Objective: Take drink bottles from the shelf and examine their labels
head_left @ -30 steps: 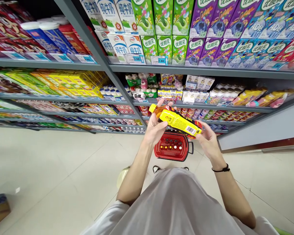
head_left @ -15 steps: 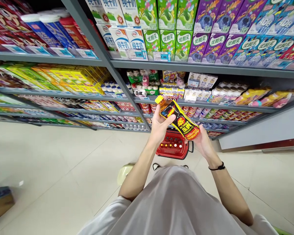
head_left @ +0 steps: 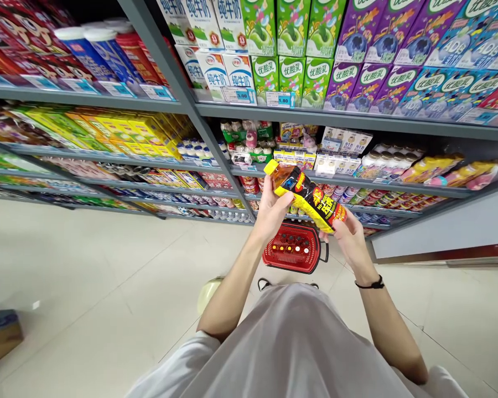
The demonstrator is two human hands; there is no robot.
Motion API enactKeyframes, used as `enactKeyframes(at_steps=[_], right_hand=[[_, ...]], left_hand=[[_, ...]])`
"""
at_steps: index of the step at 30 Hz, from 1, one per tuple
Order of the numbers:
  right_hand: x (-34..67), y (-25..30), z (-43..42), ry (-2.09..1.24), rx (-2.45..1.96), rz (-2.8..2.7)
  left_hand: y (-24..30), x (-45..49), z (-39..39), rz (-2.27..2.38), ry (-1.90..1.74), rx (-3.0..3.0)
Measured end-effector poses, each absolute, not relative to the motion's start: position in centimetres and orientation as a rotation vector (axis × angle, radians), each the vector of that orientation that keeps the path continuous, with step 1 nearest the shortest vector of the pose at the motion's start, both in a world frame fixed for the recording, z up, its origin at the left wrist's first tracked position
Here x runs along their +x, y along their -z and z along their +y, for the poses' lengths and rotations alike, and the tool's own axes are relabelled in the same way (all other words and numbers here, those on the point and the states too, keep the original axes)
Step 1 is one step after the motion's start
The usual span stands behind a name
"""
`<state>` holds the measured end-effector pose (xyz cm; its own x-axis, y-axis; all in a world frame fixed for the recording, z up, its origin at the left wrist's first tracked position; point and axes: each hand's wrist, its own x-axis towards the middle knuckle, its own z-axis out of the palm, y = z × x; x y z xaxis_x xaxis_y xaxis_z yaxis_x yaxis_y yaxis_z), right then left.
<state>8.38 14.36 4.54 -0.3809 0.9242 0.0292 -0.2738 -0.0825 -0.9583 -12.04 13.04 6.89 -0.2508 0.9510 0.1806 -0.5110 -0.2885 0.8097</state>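
A bottle (head_left: 311,198) is slanting between both hands' fingers (head_left: 283,204): the left hand (head_left: 269,215) is gripping its capped end, thumb on the near side; the right hand (head_left: 352,237) is clasping its base. Forearms (head_left: 234,279) are angling inward; below the fingers a basket (head_left: 288,261) is standing.

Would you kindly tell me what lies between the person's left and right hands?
The head view shows a yellow-capped drink bottle, its upper part in the left hand, its base in the right hand.

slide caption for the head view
Left hand and right hand hold a yellow-capped plastic bottle above a red plastic basket.
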Motion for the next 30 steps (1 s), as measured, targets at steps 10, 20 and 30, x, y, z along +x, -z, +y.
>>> enactKeyframes(at_steps=[10, 20, 30], right_hand=[[7.7, -4.5, 14.6, -1.645, -0.851, -1.215], [8.0, -5.0, 13.8, -1.329, -0.798, -1.272], [7.5, -4.2, 13.9, -1.472, -0.940, -1.134]], left_hand=[[-6.2, -11.2, 12.9, 0.804, -1.856, 0.847], [-5.0, -10.0, 13.3, 0.935, -1.891, 0.771], [-6.5, -11.8, 11.8, 0.780, -1.717, 0.836]])
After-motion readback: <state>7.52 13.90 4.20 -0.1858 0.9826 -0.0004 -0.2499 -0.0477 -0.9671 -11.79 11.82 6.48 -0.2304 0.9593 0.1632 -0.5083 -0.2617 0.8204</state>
